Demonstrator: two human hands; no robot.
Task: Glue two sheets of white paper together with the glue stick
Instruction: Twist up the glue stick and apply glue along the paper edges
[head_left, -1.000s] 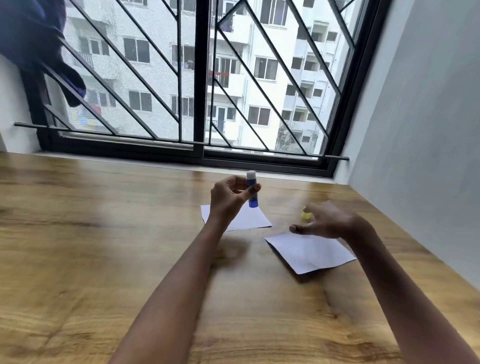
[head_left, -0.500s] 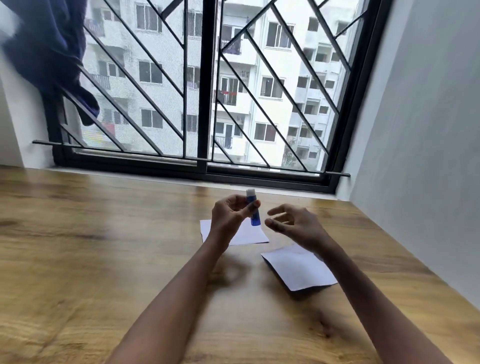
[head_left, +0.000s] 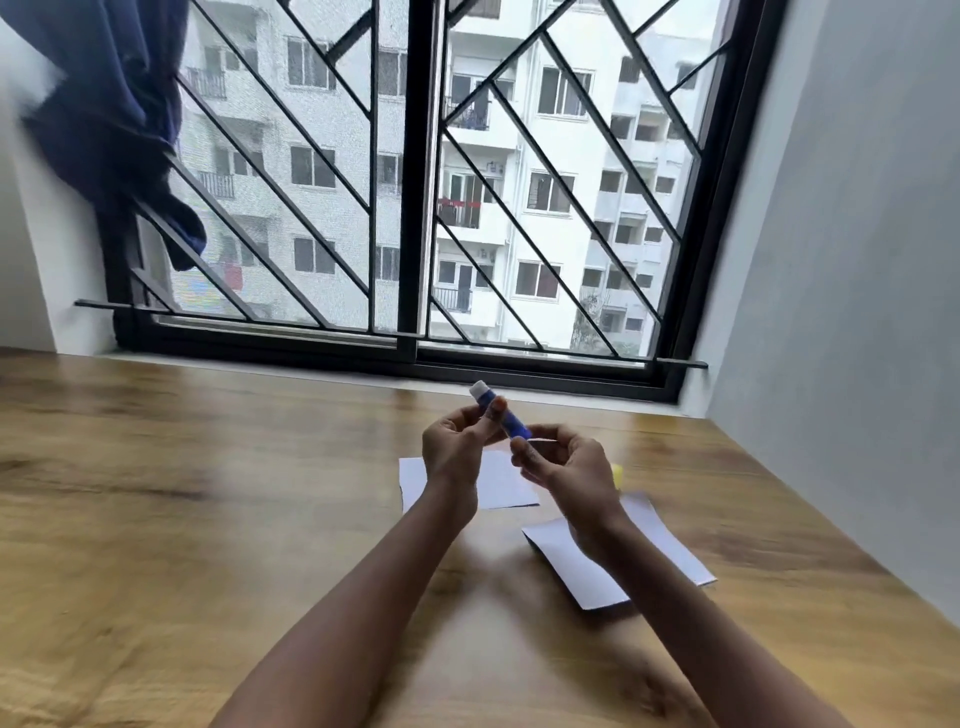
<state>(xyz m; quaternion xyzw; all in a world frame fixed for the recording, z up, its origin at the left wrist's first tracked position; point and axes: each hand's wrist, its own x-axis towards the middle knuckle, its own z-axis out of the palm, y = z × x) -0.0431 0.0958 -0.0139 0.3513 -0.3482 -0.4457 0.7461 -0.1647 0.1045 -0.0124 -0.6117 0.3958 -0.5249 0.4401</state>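
1. Broadly, a wooden table (head_left: 208, 519) fills the lower half of the view and runs up to a window (head_left: 415, 208) with black diagonal bars; a grey wall (head_left: 857, 312) stands on the right.
2. Draped over the bars at upper left hangs a dark blue cloth (head_left: 119, 104).
3. Two bare forearms reach in from the bottom edge and meet above the table's far middle.
4. Two sheets of white paper lie flat on the wood, apart from each other: the far sheet (head_left: 501, 486) sits under the hands, and the near sheet (head_left: 670, 551) lies to the right, partly hidden by the right wrist.
5. The left hand (head_left: 454, 452) is raised off the table, fingers curled, pinching the upper part of the glue stick (head_left: 501, 413) between thumb and fingertips.
6. The right hand (head_left: 566, 467) grasps the lower end of the same stick with thumb and fingers.
7. The glue stick is blue with a white tip; it tilts with the tip up and to the left, held in the air over the far sheet.
8. A small yellow object (head_left: 617, 474), blurred, peeks out just beyond the right hand; I cannot tell what it is.
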